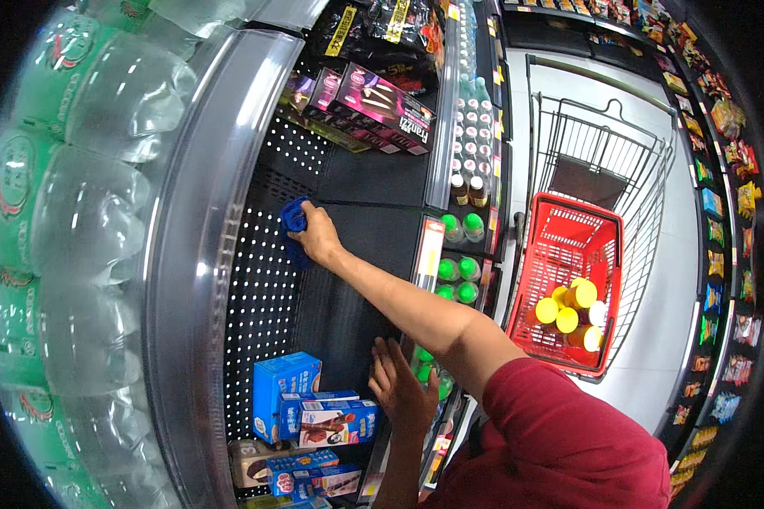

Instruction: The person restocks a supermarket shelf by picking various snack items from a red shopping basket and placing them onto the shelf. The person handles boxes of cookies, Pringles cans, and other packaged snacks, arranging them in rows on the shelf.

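Note:
My right hand (pixel 321 235) grips a dark blue cloth (pixel 293 216) and holds it against the shelf's perforated back panel (pixel 264 286), where the panel meets the black shelf board (pixel 350 280). The cloth is bunched, and part of it hangs below my fingers. My left hand (pixel 400 388) is at the shelf's front edge, fingers extended and holding nothing. Just beyond its fingers stand blue snack boxes (pixel 337 423). Farther up the shelf, pink and black biscuit boxes (pixel 382 108) lean against black snack bags (pixel 382 38).
An upper shelf edge (pixel 191 254) with shrink-wrapped green-labelled bottles (pixel 95 210) runs along the left. Green-capped bottles (pixel 458 280) fill lower shelves. Right of me, a wire shopping cart (pixel 649 223) carries a red basket (pixel 611 254) with several yellow-lidded containers (pixel 566 320). Snack shelves (pixel 713 254) line the far side.

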`<move>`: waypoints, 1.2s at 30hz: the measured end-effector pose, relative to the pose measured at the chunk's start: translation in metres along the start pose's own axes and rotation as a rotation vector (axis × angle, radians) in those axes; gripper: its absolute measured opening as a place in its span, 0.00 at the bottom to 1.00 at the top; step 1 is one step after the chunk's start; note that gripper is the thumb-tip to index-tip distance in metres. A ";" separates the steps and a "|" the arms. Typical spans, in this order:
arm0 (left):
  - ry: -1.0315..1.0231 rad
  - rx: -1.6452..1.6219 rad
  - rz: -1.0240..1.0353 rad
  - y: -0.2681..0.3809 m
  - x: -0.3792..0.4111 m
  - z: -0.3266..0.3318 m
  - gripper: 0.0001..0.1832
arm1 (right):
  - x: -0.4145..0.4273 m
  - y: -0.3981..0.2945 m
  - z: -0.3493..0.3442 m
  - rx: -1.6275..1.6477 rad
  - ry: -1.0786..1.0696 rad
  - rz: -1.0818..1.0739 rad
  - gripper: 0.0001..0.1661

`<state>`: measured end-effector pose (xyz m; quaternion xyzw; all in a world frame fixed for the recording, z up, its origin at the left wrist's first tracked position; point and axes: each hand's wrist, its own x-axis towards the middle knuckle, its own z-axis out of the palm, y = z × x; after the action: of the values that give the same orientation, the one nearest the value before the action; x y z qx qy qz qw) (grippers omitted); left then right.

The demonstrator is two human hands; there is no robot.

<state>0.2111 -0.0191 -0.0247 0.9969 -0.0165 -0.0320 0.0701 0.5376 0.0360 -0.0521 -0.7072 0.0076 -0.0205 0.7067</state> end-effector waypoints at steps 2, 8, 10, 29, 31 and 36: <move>0.000 0.035 -0.007 -0.001 -0.002 -0.002 0.55 | -0.007 -0.012 0.017 0.064 -0.036 -0.053 0.28; 0.042 0.083 0.130 -0.016 -0.008 0.028 0.53 | -0.018 -0.084 0.089 0.798 -0.296 -0.293 0.42; 0.033 0.094 0.096 -0.021 -0.016 0.028 0.55 | -0.044 -0.089 0.085 0.624 -0.311 -0.361 0.40; 0.048 -0.002 0.033 -0.001 0.001 0.002 0.54 | -0.026 0.019 -0.026 -0.795 0.005 -0.524 0.17; 0.050 -0.005 0.028 -0.002 -0.002 0.002 0.54 | -0.045 0.023 -0.019 -0.836 0.041 -0.629 0.17; 0.098 0.064 0.039 -0.013 -0.008 0.021 0.52 | -0.112 0.013 0.003 -0.919 -0.368 -0.643 0.16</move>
<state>0.2023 -0.0090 -0.0466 0.9985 -0.0334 0.0190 0.0396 0.4261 0.0430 -0.0673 -0.8997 -0.3218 -0.1051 0.2757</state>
